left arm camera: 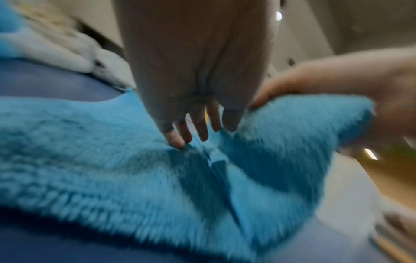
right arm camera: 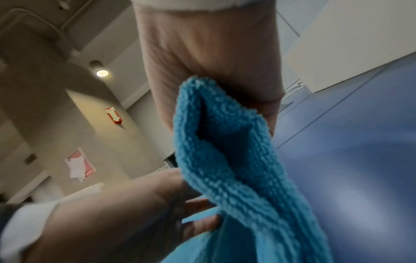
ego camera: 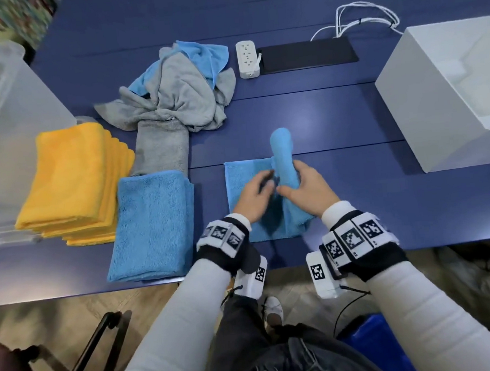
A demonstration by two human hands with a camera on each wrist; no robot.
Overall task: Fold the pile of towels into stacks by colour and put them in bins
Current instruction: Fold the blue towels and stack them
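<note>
The right hand grips a raised fold of the light-blue fluffy microfibre towel lying at the tabletop's near edge; the left hand, fingers relaxed, presses the flat part beside it. Folding of this towel looks midway. Next, the lifted half should be laid over squarely, then moved onto the folded light-blue stack to the left.
</note>
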